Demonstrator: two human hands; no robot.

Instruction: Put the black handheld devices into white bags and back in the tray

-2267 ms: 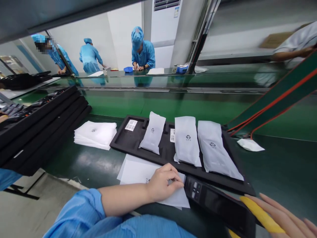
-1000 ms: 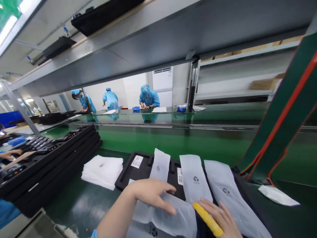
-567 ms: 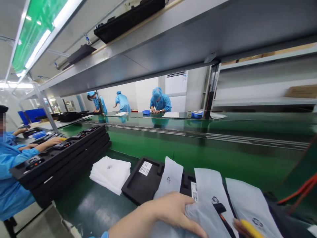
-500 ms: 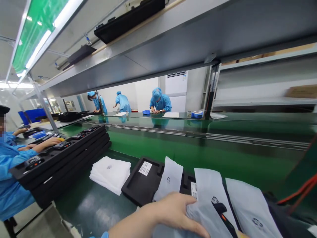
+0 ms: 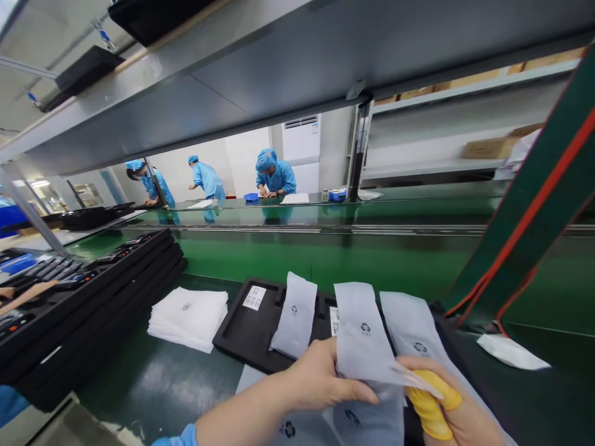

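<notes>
My left hand grips the edge of a white pouch printed with a recycling mark, its thumb stretched across the lower part. My right hand, with yellow finger covers, pinches the pouch's lower right corner, pulling it into a point. Whether anything is inside the pouch cannot be seen. Below the hands lie further white pouches. Another pouch rests on a black foam tray to the left, and one more pouch lies to the right.
A stack of white pouches lies left of the tray. Farther left stand stacked black trays holding devices, with a co-worker's hand at the edge. A green post with red cable rises at right; a shelf hangs overhead. Co-workers sit across.
The black device with an orange button, seen by my right hand before, is out of sight. My right hand has come up to the pouch's corner. The view has swung right.
</notes>
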